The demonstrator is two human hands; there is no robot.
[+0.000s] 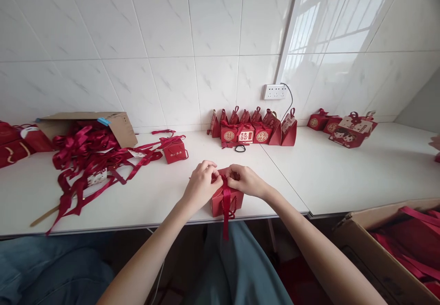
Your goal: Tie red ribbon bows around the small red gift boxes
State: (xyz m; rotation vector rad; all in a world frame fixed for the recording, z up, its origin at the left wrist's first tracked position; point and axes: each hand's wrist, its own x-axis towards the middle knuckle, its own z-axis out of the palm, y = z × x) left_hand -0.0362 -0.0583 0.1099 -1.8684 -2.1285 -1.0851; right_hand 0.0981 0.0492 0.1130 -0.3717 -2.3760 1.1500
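A red gift box stands at the table's front edge, straight before me. A dark red ribbon crosses its top, and one tail hangs down the front past the table edge. My left hand pinches the ribbon at the top left of the box, fingertips close to the middle. From the right, my right hand pinches ribbon at the same spot. The fingers hide the ribbon's crossing point, so I cannot see whether a knot is there. A twisted red cord shows on the box's front.
Left lies a tangle of red ribbons spilling from a cardboard box. A small red box stands nearby. Several finished-looking red boxes line the wall, others further right. An open carton sits front right. Someone's denim-clad leg is at left.
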